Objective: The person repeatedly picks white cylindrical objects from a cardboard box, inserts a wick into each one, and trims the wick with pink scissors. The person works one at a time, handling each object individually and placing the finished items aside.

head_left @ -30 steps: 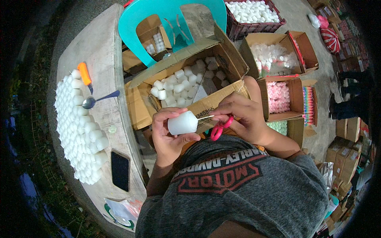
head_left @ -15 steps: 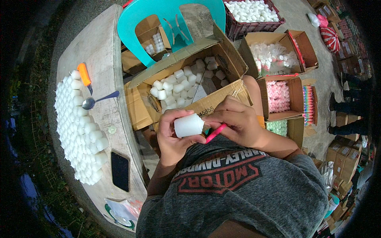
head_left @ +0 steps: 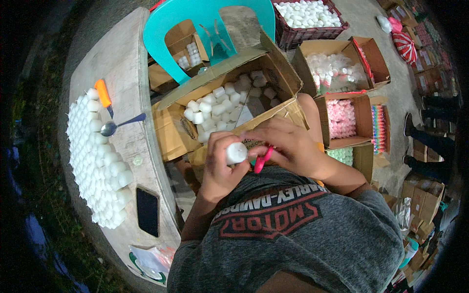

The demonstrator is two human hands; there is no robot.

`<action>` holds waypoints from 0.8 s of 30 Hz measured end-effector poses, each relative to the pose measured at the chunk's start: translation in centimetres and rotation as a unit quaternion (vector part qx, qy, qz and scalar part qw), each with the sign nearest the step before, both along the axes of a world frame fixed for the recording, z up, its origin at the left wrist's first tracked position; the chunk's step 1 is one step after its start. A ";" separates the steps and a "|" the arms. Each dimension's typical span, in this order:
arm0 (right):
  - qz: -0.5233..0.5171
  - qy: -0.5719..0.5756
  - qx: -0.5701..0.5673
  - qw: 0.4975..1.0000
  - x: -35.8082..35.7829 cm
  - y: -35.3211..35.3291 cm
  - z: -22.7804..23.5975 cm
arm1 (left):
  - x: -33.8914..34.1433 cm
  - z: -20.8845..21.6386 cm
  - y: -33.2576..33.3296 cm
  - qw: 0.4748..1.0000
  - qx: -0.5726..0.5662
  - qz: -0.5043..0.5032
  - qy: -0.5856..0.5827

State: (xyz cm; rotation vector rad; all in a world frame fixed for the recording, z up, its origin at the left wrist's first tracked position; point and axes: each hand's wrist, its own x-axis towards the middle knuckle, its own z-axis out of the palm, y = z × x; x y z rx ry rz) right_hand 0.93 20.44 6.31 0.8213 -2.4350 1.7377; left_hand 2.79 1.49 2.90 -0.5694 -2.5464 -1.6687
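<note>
Head view: beyond your hands, cardboard box (head_left: 210, 82) holds loose white pieces (head_left: 219, 106). Right of right hand, open carton (head_left: 363, 118) of pink pieces (head_left: 340, 119); farther beyond, dark red crate (head_left: 312, 32) heaped with white ones. Your left hand (head_left: 217, 171) curled nearly closed round white cylinder (head_left: 236, 153); right hand (head_left: 292, 152) just beside, fingers bent round pink-looped tool (head_left: 260, 162). Since half-second ago, cylinder turned, end now facing up at you. Left of left hand, table (head_left: 122, 53) bears massed white cylinders (head_left: 97, 161), phone (head_left: 148, 211), spoon (head_left: 108, 128), orange-handled knife (head_left: 102, 93). Far right of right hand, someone's legs (head_left: 430, 141).
</note>
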 end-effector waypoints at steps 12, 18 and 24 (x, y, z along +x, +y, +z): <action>-0.057 0.059 0.022 0.996 -0.3 0.8 0.4 | -0.6 0.5 -0.8 0.994 0.055 -0.087 -0.025; -0.044 0.108 0.022 0.993 0.1 -0.2 -1.5 | 0.7 1.0 -0.2 0.747 0.510 -0.102 -0.414; -0.014 0.140 0.063 0.988 0.2 0.1 -0.7 | 1.2 1.4 0.3 0.785 0.494 0.054 -0.369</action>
